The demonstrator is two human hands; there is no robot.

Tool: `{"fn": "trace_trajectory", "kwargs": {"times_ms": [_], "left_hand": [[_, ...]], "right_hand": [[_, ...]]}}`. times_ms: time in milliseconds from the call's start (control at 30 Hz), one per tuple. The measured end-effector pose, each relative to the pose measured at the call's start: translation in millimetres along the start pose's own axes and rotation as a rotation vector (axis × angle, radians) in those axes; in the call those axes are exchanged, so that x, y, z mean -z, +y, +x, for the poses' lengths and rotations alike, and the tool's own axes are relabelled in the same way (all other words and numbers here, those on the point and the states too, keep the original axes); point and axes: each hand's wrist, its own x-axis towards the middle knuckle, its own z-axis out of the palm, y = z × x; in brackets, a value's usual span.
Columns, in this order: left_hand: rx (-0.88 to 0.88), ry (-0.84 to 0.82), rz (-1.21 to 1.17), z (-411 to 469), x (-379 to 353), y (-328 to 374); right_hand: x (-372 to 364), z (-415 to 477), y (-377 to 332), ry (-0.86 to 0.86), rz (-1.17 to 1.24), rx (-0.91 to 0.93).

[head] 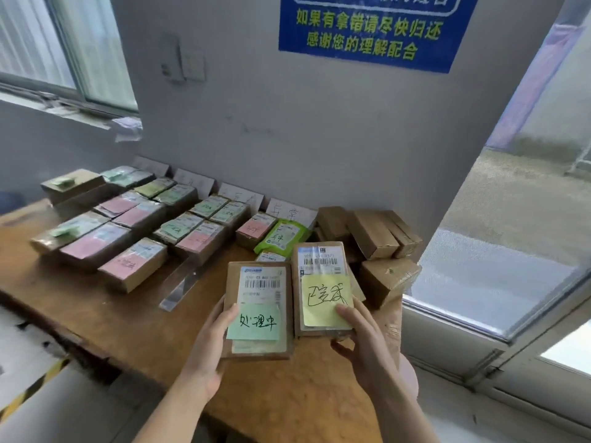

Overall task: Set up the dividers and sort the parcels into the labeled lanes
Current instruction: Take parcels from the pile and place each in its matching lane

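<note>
— Where are the two parcels?
— Both are held up above the near right part of the wooden tabletop, side by side and almost touching. The left hand grips the left parcel by its near left edge. The right hand grips the right parcel by its near right corner.

— How do the fingers lie?
— Each thumb is pressed on the top face: the left one at the edge of a green note, the right one on the corner of a yellow note. The right hand's fingers curl under its box. The left hand's are hidden behind its box, so I cannot tell how they lie.

— Anything on the notes?
— Black handwriting on both, each below a white barcode label.

— And the lanes?
— The sorted parcels lie in rows on the far left half of the tabletop, running toward the wall, with pink, green and yellow notes on top. White label cards lean against the wall at the far ends of the rows. A clear divider sits between the rows and the held boxes, just left of the left parcel.

— On the right?
— A green packet is near the last card, and a heap of plain boxes sits at the far right, just behind the right parcel. A blue poster hangs on the wall above.
</note>
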Motion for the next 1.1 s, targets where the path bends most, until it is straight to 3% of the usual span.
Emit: {"fn": "trace_trajectory", "kwargs": {"times_ms": [433, 800, 1100], "left_hand": [[-0.128, 0.171, -0.105, 5, 140, 65], [-0.105, 0.132, -0.022, 48, 286, 122], [-0.067, 0.105, 0.003, 103, 355, 148]], "right_hand": [[-160, 25, 17, -0.159, -0.047, -0.02], [-308, 37, 67, -0.051, -0.05, -0.083], [-384, 64, 93, 0.063, -0.041, -0.184]]}}
